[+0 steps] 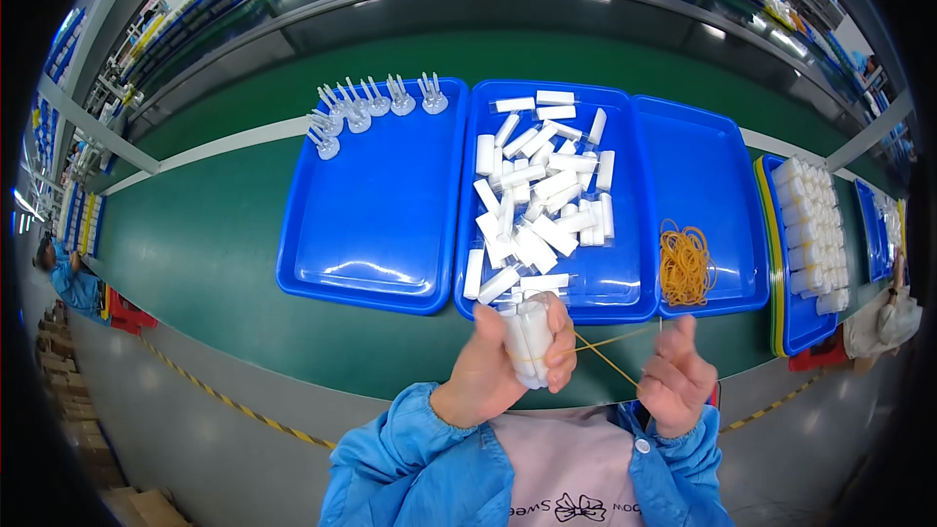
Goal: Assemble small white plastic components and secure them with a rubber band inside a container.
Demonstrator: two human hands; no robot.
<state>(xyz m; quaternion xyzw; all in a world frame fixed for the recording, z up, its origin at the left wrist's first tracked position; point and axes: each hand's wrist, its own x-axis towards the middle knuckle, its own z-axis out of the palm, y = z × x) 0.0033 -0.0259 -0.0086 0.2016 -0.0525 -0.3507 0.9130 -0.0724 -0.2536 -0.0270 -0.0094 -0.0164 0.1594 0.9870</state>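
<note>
My left hand (480,371) is closed around a bundle of white cylindrical pieces (528,340), held upright in front of my chest. A yellow rubber band (615,368) runs around the bundle and stretches out to the right, its two strands crossing. The fingers of my right hand (675,381) are curled, with the far end of the band hooked on them. Just beyond the bundle lies a blue tray (625,285) with many loose white cylinders (554,185), some showing clear plastic ends.
To the left, a blue tray (376,205) carries clear pronged plastic parts (357,117) along its far edge. The right-hand blue tray (698,166) contains a pile of yellow rubber bands (686,268). Stacked trays (812,327) farther right hold white bundles (810,224). Another person (73,278) is at far left.
</note>
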